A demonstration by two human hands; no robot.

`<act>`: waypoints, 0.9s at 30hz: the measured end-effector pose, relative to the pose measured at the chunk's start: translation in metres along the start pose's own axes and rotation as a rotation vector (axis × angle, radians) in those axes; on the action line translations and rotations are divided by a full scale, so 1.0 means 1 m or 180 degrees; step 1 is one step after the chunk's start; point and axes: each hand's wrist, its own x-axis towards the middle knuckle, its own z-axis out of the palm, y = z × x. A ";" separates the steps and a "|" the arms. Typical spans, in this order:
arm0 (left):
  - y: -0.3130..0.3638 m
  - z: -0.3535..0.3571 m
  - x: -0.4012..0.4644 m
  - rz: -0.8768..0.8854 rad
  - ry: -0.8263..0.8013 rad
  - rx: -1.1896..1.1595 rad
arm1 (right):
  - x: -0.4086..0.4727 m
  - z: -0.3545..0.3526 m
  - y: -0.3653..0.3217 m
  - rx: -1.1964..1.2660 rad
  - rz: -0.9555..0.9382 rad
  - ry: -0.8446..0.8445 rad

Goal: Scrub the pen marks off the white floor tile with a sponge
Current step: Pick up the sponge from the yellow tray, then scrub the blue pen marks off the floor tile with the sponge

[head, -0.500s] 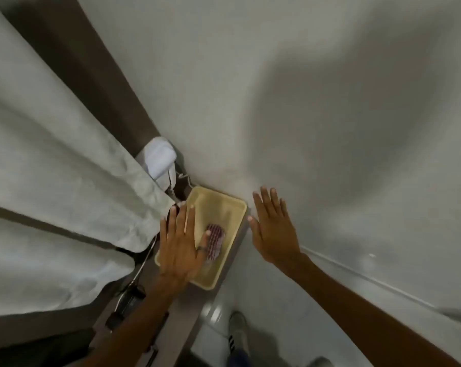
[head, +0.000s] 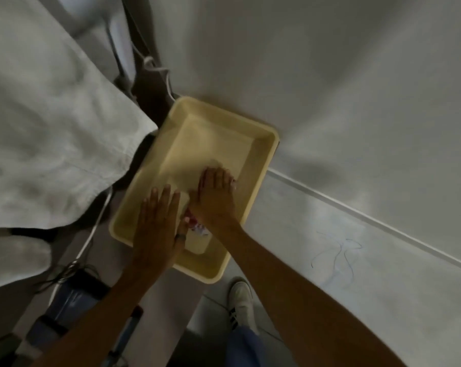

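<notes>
A pale yellow tray (head: 267, 133) rests on the floor against the wall. Inside it lies a small red-and-white patterned sponge (head: 199, 229), mostly covered by my hands. My left hand (head: 158, 229) lies flat over the tray's near left part, fingers apart, its thumb touching the sponge. My right hand (head: 215, 200) is spread flat in the tray, with its heel over the sponge. Blue pen marks (head: 338, 254) scrawl across the white floor tile (head: 399, 263), to the right of the tray.
A large white cloth (head: 52, 128) hangs at the left, over dark furniture. Cables (head: 91, 234) and a dark device (head: 73, 295) lie near the tray's left side. My white shoe (head: 241, 300) stands just below the tray. The grey wall (head: 330, 75) meets the floor behind.
My right hand has come off the wall and into the tray, onto the sponge. The view has dropped and moved closer, bringing the pen marks into sight. My left hand stays in the tray.
</notes>
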 end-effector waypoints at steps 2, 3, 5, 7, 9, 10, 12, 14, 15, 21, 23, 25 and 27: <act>-0.007 0.017 0.004 -0.0055 0.0073 -0.0001 | 0.012 0.030 0.007 -0.0227 -0.0013 0.0028; -0.010 0.022 0.004 -0.0096 0.0058 -0.0045 | 0.013 0.041 0.011 -0.0305 -0.0060 0.0076; -0.012 0.026 0.002 -0.0166 0.0034 -0.0117 | 0.014 0.051 0.016 -0.0443 -0.0178 0.0160; -0.009 0.025 0.000 -0.0238 0.0042 -0.0180 | 0.017 0.049 0.019 -0.0570 -0.0313 0.0106; 0.000 0.018 -0.004 -0.0310 0.0116 -0.0235 | 0.017 0.032 0.018 -0.0719 -0.0440 -0.0010; 0.007 0.013 -0.004 -0.0326 0.0178 -0.0274 | 0.017 0.020 0.015 -0.0704 -0.0478 -0.0113; 0.024 0.003 -0.004 -0.0308 0.0413 -0.0338 | 0.008 -0.008 0.011 -0.0508 -0.0630 -0.0227; 0.047 -0.005 -0.005 -0.0243 0.0678 -0.0386 | -0.015 -0.035 0.012 -0.0250 -0.0961 0.0136; 0.061 -0.007 -0.008 -0.0218 0.0779 -0.0383 | -0.031 -0.048 0.017 -0.0051 -0.1134 0.0400; 0.148 0.021 -0.040 0.0019 0.0831 -0.0214 | -0.141 -0.086 0.123 0.0378 -0.1172 0.0770; 0.175 0.041 -0.054 0.0160 0.0761 -0.0238 | -0.172 -0.077 0.178 0.0284 -0.0971 0.0676; 0.201 0.065 -0.070 0.0374 0.0646 -0.0136 | -0.199 -0.061 0.236 0.0081 -0.0693 0.0579; 0.224 0.092 -0.088 0.0678 0.0445 0.0093 | -0.223 -0.043 0.292 -0.0117 -0.0345 0.0247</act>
